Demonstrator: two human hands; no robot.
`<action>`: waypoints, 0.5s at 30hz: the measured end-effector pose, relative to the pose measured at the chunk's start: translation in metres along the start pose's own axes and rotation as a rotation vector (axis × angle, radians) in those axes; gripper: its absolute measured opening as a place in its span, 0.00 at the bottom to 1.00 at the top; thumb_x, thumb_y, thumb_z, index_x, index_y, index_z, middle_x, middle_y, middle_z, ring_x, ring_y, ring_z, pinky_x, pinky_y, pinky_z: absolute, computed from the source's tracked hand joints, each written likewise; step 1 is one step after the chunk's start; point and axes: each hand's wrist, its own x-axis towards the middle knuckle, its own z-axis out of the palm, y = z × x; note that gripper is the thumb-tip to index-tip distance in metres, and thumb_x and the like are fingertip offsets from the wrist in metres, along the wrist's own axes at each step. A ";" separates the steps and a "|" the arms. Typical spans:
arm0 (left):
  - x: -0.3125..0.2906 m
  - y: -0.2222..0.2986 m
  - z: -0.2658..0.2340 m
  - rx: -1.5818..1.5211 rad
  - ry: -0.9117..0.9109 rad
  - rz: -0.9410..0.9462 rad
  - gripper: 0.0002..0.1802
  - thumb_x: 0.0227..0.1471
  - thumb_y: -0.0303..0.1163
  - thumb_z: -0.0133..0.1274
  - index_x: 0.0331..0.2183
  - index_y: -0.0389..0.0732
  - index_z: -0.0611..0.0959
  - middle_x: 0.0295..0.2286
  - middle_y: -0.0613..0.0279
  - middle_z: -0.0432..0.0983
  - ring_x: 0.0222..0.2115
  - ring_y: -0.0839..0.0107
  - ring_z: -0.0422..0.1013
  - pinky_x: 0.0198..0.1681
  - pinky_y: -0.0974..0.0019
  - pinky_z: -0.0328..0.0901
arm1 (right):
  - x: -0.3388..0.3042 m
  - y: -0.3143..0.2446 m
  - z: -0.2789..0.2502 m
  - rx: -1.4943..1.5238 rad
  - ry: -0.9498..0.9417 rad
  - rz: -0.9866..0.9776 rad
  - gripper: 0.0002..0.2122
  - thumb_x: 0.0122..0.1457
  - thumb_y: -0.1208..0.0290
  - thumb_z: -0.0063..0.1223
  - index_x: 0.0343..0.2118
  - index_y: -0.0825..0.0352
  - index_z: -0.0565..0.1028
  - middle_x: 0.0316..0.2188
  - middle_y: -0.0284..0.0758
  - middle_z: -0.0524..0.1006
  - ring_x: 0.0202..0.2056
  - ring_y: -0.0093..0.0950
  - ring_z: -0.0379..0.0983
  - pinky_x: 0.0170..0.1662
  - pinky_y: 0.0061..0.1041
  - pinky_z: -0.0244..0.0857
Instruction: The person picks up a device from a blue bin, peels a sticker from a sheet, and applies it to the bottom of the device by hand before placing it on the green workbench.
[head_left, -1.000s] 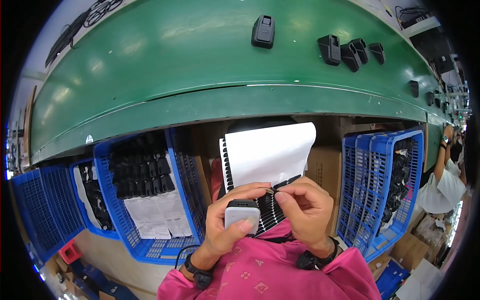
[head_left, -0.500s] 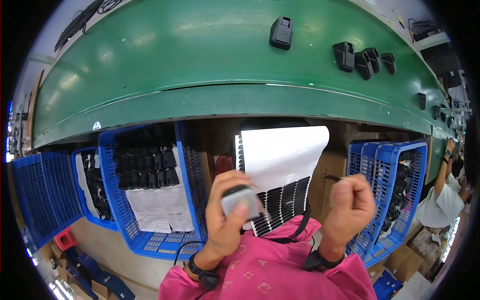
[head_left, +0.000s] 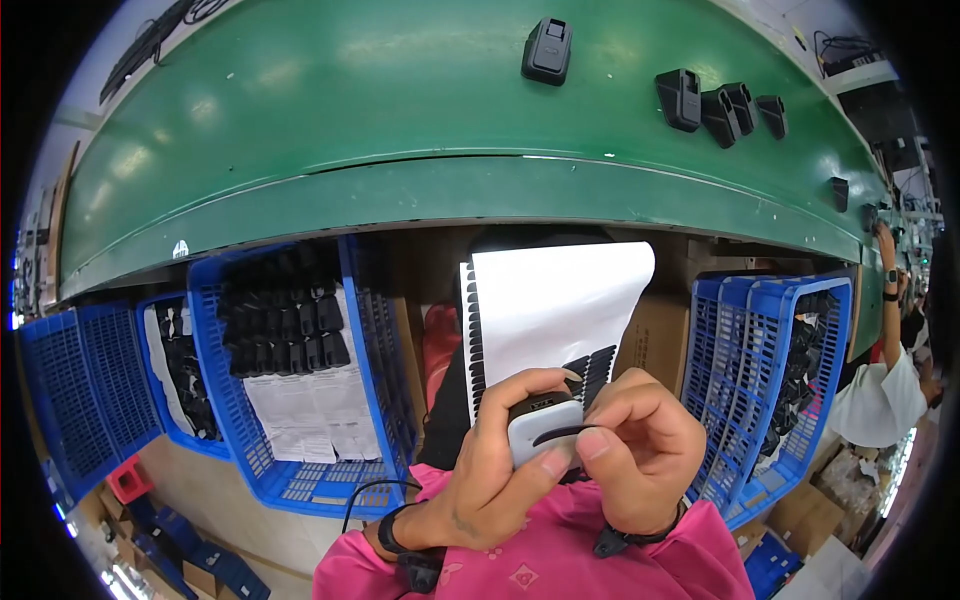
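My left hand (head_left: 478, 482) is closed round a small black device (head_left: 524, 438) with a pale grey face turned up. Against that face lies a thin, curved black sticker (head_left: 556, 435); its right end is pinched between the thumb and forefinger of my right hand (head_left: 648, 452). Whether the sticker is stuck down, I cannot tell. Behind both hands, a sheet of black stickers (head_left: 600, 374) rests near my lap, with white paper (head_left: 550, 290) lying over much of it. My hands cover the sheet's lower part.
A green workbench (head_left: 350, 95) spans the far side, bearing several black devices (head_left: 548, 52). Blue crates stand left (head_left: 372, 380) and right (head_left: 712, 380), both containing black parts. At far right, another person's arm (head_left: 889, 300) reaches onto the bench.
My hands have come together in front of the sticker sheet. My right hand has moved left, bringing the black sticker against the device's grey face.
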 end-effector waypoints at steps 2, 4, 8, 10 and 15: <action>0.000 0.001 0.001 -0.037 0.001 -0.033 0.27 0.53 0.26 0.47 0.53 0.30 0.59 0.44 0.46 0.67 0.42 0.63 0.69 0.46 0.64 0.63 | 0.001 0.001 0.000 -0.064 -0.002 -0.051 0.05 0.48 0.83 0.59 0.27 0.74 0.74 0.24 0.36 0.72 0.23 0.18 0.65 0.27 0.16 0.59; 0.002 0.002 0.001 0.075 -0.045 -0.006 0.28 0.52 0.25 0.48 0.53 0.30 0.59 0.43 0.45 0.67 0.42 0.61 0.70 0.47 0.63 0.63 | 0.002 0.001 -0.001 -0.087 -0.008 -0.068 0.05 0.48 0.83 0.59 0.27 0.74 0.74 0.23 0.35 0.72 0.23 0.18 0.65 0.26 0.16 0.58; 0.000 -0.001 0.003 0.053 -0.023 -0.022 0.28 0.52 0.25 0.49 0.53 0.30 0.60 0.44 0.44 0.67 0.42 0.59 0.70 0.47 0.62 0.64 | 0.001 0.002 -0.003 -0.109 -0.020 -0.083 0.05 0.47 0.83 0.60 0.27 0.73 0.74 0.23 0.35 0.72 0.22 0.17 0.64 0.25 0.16 0.57; 0.000 -0.001 0.003 0.089 -0.019 -0.013 0.28 0.52 0.24 0.49 0.53 0.29 0.60 0.45 0.43 0.65 0.43 0.58 0.69 0.47 0.62 0.63 | 0.002 0.003 -0.002 -0.112 -0.016 -0.094 0.05 0.47 0.82 0.60 0.27 0.73 0.74 0.23 0.35 0.72 0.22 0.17 0.64 0.24 0.15 0.57; 0.000 -0.001 0.002 0.100 -0.023 -0.039 0.28 0.51 0.24 0.50 0.52 0.29 0.60 0.46 0.42 0.64 0.44 0.56 0.69 0.48 0.61 0.63 | 0.002 0.003 -0.002 -0.127 -0.002 -0.098 0.05 0.47 0.82 0.60 0.27 0.73 0.74 0.23 0.35 0.72 0.22 0.17 0.64 0.24 0.15 0.56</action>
